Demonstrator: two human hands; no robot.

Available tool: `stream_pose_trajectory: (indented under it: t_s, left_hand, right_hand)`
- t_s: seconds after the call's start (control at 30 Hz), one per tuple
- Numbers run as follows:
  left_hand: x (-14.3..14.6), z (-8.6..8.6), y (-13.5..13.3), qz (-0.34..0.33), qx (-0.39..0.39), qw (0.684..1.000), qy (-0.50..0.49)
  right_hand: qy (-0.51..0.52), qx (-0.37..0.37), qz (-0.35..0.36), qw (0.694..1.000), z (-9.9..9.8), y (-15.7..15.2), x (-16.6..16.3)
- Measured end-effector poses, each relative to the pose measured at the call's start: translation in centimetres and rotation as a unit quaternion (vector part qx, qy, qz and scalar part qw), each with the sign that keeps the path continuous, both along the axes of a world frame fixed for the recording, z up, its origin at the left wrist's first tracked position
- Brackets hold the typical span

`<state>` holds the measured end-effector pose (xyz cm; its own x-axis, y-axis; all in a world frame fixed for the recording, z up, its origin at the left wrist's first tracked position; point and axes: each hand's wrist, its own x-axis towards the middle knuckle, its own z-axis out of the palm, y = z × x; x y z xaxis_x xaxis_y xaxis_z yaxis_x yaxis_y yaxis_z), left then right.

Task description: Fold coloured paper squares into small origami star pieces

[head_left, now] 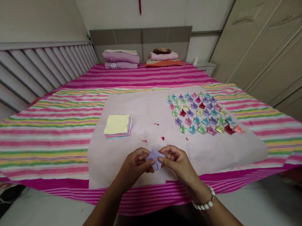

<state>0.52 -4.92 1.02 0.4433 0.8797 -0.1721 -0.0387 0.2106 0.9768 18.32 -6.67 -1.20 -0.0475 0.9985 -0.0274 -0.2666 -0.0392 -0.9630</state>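
Both my hands pinch a small lavender folded paper piece (155, 158) just above the near edge of a pale pink sheet (132, 134) spread on the bed. My left hand (134, 164) grips its left side with curled fingers. My right hand (177, 161), with a white bead bracelet at the wrist, grips its right side. A stack of coloured square papers (117, 126), yellow on top, lies to the left beyond my hands. Several finished folded paper pieces (203, 113) in many colours stand in rows at the right.
The bed carries a pink striped cover (53, 131). Tiny red paper scraps (162, 138) lie in front of my hands. Folded blankets and pillows (121, 59) are stacked at the headboard. A wardrobe (269, 46) stands on the right, a slatted wall panel (37, 68) on the left.
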Motion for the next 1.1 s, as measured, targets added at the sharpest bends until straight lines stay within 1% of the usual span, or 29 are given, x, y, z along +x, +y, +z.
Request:
stream_pose_trajectory:
  t_s: [0.1, 0.2, 0.37, 0.53, 0.63, 0.83, 1.0, 1.1]
  left_hand:
    - [0.1, 0.0, 0.0, 0.005, 0.006, 1.0, 0.006]
    - [0.2, 0.2, -0.1, 0.015, 0.016, 1.0, 0.007]
    - [0.2, 0.5, -0.3, 0.014, 0.009, 1.0, -0.009]
    - [0.2, 0.0, -0.3, 0.051, -0.005, 0.998, -0.022]
    - [0.2, -0.4, -0.2, 0.059, 0.005, 0.998, -0.027]
    - [0.0, -0.7, -0.3, 0.056, 0.036, 0.997, -0.027]
    - [0.0, -0.2, -0.4, 0.061, 0.039, 0.997, 0.004]
    - [0.1, 0.4, -0.5, 0.055, 0.053, 0.997, 0.028]
  right_hand:
    - [0.003, 0.0, 0.034, 0.999, 0.0, -0.1, 0.0]
    - [0.001, -0.001, 0.052, 0.999, 0.2, -0.1, -0.1]
    - [0.007, -0.005, 0.045, 0.999, 0.2, -0.2, -0.1]
    - [0.039, -0.002, 0.051, 0.998, -0.1, -0.3, -0.1]
    - [0.054, -0.002, 0.052, 0.997, -0.2, -0.4, -0.1]
    - [0.058, 0.001, 0.053, 0.997, -0.3, -0.5, -0.2]
    - [0.08, -0.005, 0.064, 0.995, -0.4, -0.7, 0.0]
    - [0.07, -0.007, 0.067, 0.995, -0.4, -0.7, 0.2]
